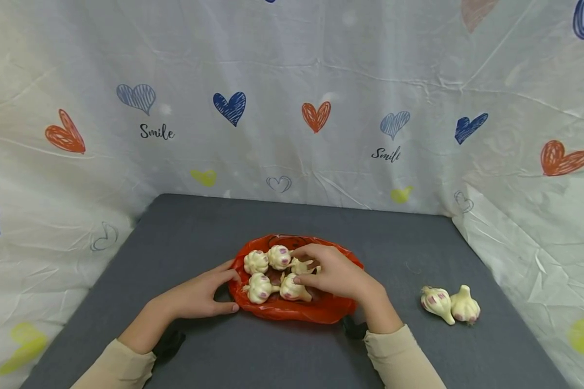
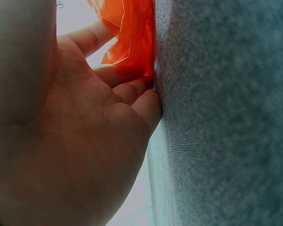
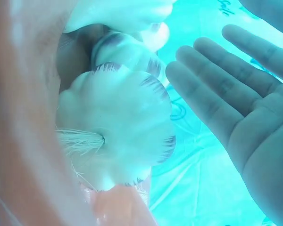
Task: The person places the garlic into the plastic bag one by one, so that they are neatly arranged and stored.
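Observation:
A red plastic bag (image 1: 292, 312), its sides spread low and round, lies on the dark table with several white, purple-marked garlic bulbs (image 1: 256, 261) inside. My left hand (image 1: 204, 296) rests at the bag's left side; in the left wrist view its fingers touch the red plastic (image 2: 134, 40). Over the right part of the bag, my right hand (image 1: 338, 270) has its thumb and fingers spread around a garlic bulb (image 1: 302, 266). In the right wrist view, extended fingers (image 3: 212, 99) stand apart from a large garlic bulb (image 3: 118, 122), root end toward the camera.
Two more garlic bulbs (image 1: 437, 303) lie side by side on the grey table (image 1: 253, 356), right of the bag. A white curtain (image 1: 272, 151) printed with hearts hangs behind the table and along both sides.

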A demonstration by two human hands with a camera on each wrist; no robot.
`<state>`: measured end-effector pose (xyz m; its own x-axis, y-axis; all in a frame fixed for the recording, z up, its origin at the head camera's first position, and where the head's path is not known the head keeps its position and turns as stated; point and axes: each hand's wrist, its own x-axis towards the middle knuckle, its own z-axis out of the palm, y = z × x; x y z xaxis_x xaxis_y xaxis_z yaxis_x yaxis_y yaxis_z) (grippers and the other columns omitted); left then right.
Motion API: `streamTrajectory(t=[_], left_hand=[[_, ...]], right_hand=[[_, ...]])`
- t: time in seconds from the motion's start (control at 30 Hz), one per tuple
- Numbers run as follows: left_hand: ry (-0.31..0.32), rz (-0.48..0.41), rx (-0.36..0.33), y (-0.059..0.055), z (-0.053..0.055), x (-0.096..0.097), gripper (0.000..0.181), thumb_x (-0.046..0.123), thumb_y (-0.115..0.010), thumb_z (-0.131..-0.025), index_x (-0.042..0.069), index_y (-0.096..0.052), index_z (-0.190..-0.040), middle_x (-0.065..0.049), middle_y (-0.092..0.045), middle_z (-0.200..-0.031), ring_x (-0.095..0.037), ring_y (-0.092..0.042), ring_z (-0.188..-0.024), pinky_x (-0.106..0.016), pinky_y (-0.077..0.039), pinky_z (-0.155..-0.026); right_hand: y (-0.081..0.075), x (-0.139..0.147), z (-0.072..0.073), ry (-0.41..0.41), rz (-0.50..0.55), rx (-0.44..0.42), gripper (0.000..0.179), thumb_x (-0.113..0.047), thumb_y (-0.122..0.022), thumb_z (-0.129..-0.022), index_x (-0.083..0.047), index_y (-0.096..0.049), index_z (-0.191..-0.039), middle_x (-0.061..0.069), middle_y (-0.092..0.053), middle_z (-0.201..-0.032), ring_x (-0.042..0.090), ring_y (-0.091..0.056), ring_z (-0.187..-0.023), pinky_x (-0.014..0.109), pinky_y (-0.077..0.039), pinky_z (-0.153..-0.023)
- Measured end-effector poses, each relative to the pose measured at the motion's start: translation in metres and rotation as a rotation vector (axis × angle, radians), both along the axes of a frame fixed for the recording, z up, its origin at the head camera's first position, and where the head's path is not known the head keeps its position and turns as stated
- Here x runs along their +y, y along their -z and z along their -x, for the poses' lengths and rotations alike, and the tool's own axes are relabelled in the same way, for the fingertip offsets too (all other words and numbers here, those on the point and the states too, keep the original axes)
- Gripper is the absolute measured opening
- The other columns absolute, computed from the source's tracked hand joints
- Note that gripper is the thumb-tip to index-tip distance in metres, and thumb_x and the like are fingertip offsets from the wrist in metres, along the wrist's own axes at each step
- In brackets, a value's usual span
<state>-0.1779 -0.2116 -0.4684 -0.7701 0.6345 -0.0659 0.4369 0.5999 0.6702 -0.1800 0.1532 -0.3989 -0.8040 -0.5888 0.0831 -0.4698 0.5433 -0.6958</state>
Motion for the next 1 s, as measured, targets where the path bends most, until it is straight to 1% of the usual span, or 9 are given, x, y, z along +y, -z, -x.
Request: streamTrajectory(t=[0.1, 0.2, 0.33, 0.5, 0.63, 0.87, 1.0], left_hand=[[-0.001, 0.003, 0.004, 0.001, 0.000, 0.000, 0.037, 0.057, -0.080, -0.097, 0.035, -0.063, -0.123, -0.021, -0.025, -0.177, -0.045, -0.028, -0.162, -0.068, -0.034, -0.121], [-0.002, 0.002, 0.003, 0.001, 0.000, 0.000, 0.037, 0.056, -0.080, -0.097, 0.035, -0.063, -0.123, -0.020, -0.025, -0.177, -0.044, -0.028, -0.162, -0.068, -0.034, -0.122], [-0.004, 0.003, 0.000, 0.002, 0.001, -0.001, 0.037, 0.057, -0.080, -0.097, 0.036, -0.063, -0.123, -0.020, -0.025, -0.177, -0.044, -0.028, -0.162, -0.068, -0.034, -0.122], [0.001, -0.003, 0.002, 0.002, 0.001, -0.001, 0.036, 0.056, -0.080, -0.098, 0.036, -0.063, -0.122, -0.020, -0.025, -0.177, -0.044, -0.028, -0.161, -0.068, -0.035, -0.121], [0.008, -0.012, 0.008, 0.003, 0.002, -0.001, 0.036, 0.056, -0.080, -0.098, 0.036, -0.063, -0.122, -0.018, -0.026, -0.177, -0.043, -0.029, -0.161, -0.067, -0.036, -0.121], [0.015, -0.017, 0.013, 0.004, 0.002, -0.001, 0.036, 0.057, -0.079, -0.098, 0.037, -0.063, -0.122, -0.017, -0.026, -0.177, -0.042, -0.029, -0.162, -0.067, -0.035, -0.121], [0.014, -0.017, 0.012, 0.004, 0.002, -0.002, 0.035, 0.057, -0.079, -0.098, 0.037, -0.063, -0.122, -0.017, -0.025, -0.178, -0.042, -0.028, -0.162, -0.067, -0.035, -0.121]], right_hand=[[-0.001, 0.002, 0.000, 0.000, 0.019, -0.001, 0.053, -0.028, -0.086, -0.099, -0.010, -0.068, -0.145, 0.009, -0.069, -0.144, 0.029, -0.069, -0.124, 0.056, -0.057, -0.104], [-0.004, 0.005, -0.001, 0.024, 0.028, 0.002, 0.050, -0.030, -0.085, -0.099, -0.014, -0.070, -0.144, 0.008, -0.070, -0.142, 0.030, -0.069, -0.122, 0.058, -0.056, -0.103], [-0.009, 0.009, -0.003, 0.062, 0.032, -0.003, 0.049, -0.030, -0.085, -0.099, -0.018, -0.069, -0.144, 0.007, -0.069, -0.143, 0.031, -0.066, -0.128, 0.060, -0.053, -0.107], [-0.011, 0.016, -0.001, 0.076, 0.035, -0.010, 0.051, -0.027, -0.084, -0.100, -0.015, -0.067, -0.146, 0.010, -0.068, -0.146, 0.032, -0.063, -0.136, 0.060, -0.051, -0.112], [-0.012, 0.020, 0.001, 0.074, 0.023, 0.011, 0.051, -0.028, -0.083, -0.101, -0.013, -0.066, -0.147, 0.011, -0.067, -0.148, 0.033, -0.064, -0.135, 0.058, -0.052, -0.111], [-0.011, 0.023, 0.002, 0.069, 0.036, 0.017, 0.052, -0.030, -0.083, -0.101, -0.012, -0.066, -0.148, 0.014, -0.066, -0.148, 0.037, -0.064, -0.134, 0.062, -0.051, -0.110], [-0.012, 0.023, 0.002, 0.070, 0.031, 0.018, 0.052, -0.030, -0.082, -0.102, -0.012, -0.066, -0.147, 0.013, -0.066, -0.149, 0.036, -0.064, -0.134, 0.060, -0.052, -0.109]])
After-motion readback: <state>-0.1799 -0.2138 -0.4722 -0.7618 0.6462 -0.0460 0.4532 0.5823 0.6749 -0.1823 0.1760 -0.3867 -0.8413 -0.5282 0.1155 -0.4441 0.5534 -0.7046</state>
